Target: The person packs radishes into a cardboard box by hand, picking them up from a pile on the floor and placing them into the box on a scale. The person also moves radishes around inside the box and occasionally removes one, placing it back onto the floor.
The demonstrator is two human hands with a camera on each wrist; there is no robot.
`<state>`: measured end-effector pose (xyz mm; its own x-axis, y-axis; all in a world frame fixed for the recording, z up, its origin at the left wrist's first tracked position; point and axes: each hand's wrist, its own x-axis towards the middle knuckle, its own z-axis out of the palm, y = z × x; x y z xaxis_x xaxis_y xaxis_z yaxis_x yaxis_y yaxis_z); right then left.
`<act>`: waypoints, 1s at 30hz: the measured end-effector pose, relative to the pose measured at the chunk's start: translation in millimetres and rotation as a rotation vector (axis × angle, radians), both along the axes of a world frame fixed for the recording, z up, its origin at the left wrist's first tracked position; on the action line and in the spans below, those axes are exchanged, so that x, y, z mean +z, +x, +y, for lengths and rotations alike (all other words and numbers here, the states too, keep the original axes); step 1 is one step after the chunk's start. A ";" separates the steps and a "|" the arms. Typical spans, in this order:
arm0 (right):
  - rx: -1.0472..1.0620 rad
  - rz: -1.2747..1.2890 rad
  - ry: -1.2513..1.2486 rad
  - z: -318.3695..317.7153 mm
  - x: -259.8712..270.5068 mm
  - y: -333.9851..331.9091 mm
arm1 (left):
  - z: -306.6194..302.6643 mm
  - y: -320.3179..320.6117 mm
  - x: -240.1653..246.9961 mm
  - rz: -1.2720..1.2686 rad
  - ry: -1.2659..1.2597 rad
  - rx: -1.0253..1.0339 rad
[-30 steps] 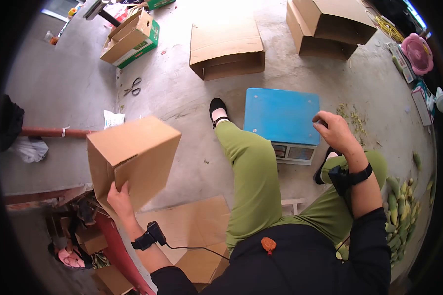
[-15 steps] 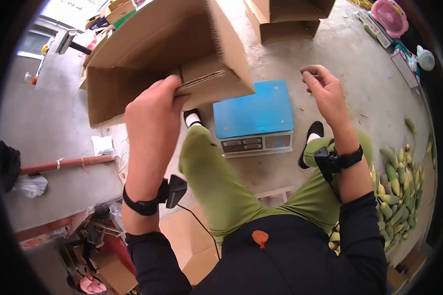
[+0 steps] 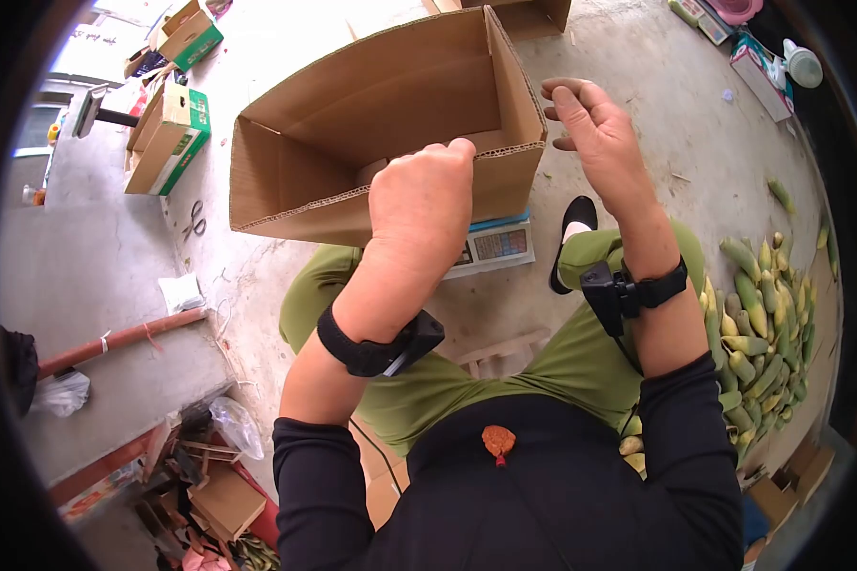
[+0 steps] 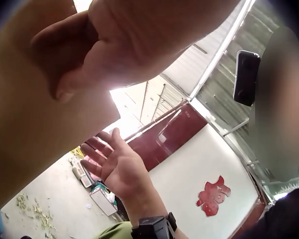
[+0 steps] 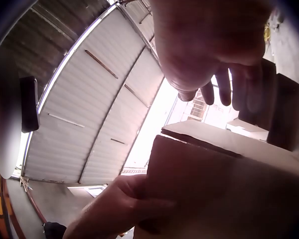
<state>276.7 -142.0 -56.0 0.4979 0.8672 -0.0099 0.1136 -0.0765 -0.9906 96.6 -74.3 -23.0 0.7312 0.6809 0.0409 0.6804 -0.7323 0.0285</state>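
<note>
An open-topped cardboard box [image 3: 505, 186] is tilted over the blue-topped scale [image 3: 501, 245] and hides most of it in the head view. My left hand [image 3: 421, 195] grips the box's near wall at the rim, thumb on the outside, as the right wrist view shows with the left hand [image 5: 117, 201] at the box's side. Just right of the box is my right hand [image 3: 595, 138], its fingers spread and holding nothing. In the left wrist view the right hand [image 4: 122, 172] is palm up beside the cardboard.
A heap of green-and-yellow vegetables [image 3: 767, 333] lies on the floor to the right. Scissors [image 3: 196, 219] and a green-and-brown carton [image 3: 169, 143] are at the left. A red pipe [image 3: 124, 341] runs along the lower left. Between my legs is a small stool [image 3: 505, 352].
My left hand has swung the box from the lower left up and right to over the scale, turning its opening toward me. The right hand has come closer to the box and opened out.
</note>
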 end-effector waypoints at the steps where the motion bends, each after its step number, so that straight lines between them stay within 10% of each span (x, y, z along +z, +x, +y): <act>1: -0.004 0.002 -0.003 0.1 -2.0 -1.7 | -3.7 2.1 -3.1 0.002 -0.003 -0.004; 21: -0.010 -0.088 0.072 3.0 -3.8 -3.4 | -23.1 14.3 -16.3 -0.124 -0.027 0.007; 30: -0.156 -0.383 0.161 -0.9 -7.9 0.7 | -44.0 -10.8 -0.7 -0.724 -0.026 -0.374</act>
<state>277.4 -142.9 -63.9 0.5647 0.7566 0.3296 0.4737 0.0299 -0.8802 85.7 -118.2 -23.8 0.7090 0.4041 0.5780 0.1972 -0.9004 0.3877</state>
